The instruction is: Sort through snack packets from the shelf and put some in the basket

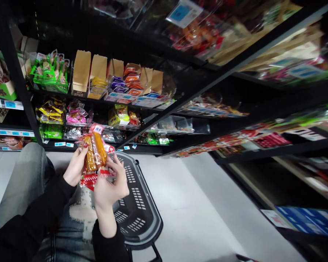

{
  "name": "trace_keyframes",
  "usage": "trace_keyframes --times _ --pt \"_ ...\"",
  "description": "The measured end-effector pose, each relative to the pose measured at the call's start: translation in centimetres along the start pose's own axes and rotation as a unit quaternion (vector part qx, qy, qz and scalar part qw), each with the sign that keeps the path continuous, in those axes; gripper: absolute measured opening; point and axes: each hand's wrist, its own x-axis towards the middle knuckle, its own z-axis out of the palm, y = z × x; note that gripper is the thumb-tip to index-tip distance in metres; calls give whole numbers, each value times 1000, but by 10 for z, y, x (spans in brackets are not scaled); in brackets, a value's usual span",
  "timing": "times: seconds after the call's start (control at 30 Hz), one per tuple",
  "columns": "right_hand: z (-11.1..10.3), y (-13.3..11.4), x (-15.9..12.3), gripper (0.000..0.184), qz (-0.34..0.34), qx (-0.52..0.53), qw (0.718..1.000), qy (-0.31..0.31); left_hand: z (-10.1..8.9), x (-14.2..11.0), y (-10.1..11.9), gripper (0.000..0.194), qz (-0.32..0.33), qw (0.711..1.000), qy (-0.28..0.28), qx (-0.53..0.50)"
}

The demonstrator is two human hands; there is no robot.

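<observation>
My left hand [75, 165] is closed on a clear snack packet [89, 156] with orange-brown strips inside and a red checked end. Right beside it, my right hand [112, 185] pinches a second clear packet [99, 147] holding a similar orange-brown piece, with a pink-red top. The two packets are side by side, partly overlapping, above my knees. Below and to the right of my hands is a dark grey shopping basket [138, 178] with a slotted bottom, partly hidden by my right hand and forearm.
Black shelves ahead carry green snack packs [47, 71], brown card boxes [81, 71], purple packets [118, 85] and yellow packets [52, 109]. A slanting shelf edge [235, 60] crosses the upper right. Pale floor [186, 203] lies right of the basket; more shelving stands at far right.
</observation>
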Motion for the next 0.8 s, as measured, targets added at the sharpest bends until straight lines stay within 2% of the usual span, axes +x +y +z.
trace_keyframes --times 0.07,0.17,0.27,0.37,0.43,0.47,0.57,0.6,0.63,0.67,0.73,0.8 --pt "-1 5 0 27 -69 -26 997 -29 0 -2 2 25 3 1000 -1 1" --pt "-2 12 1 36 -116 -8 990 -80 1 -6 5 32 15 999 -39 2" --pt "-4 17 3 35 -123 57 981 -136 -1 -7 8 31 30 996 -81 -8" --pt "-9 22 6 29 -109 143 959 -217 -5 -6 10 35 16 996 -91 -4" --pt "-12 25 8 25 -63 199 947 -246 -8 -4 13 40 11 996 -90 3" --pt "-13 28 9 22 -24 219 949 -227 -9 -4 14 42 8 996 -86 7" --pt "-14 33 12 9 124 226 960 -112 -9 -3 17 43 -3 998 -67 19" --pt "-13 35 13 10 166 215 956 -113 -9 -3 17 42 -5 998 -63 25" --pt "-13 35 14 16 197 203 947 -150 -9 -3 17 40 -6 998 -60 31" --pt "-12 35 15 19 218 193 933 -213 -8 -3 17 36 -5 998 -58 36" --pt "-11 34 15 17 232 182 900 -320 -8 -3 15 29 -4 998 -53 41" --pt "-11 31 14 18 237 178 892 -342 -7 -3 13 26 -8 998 -51 38"
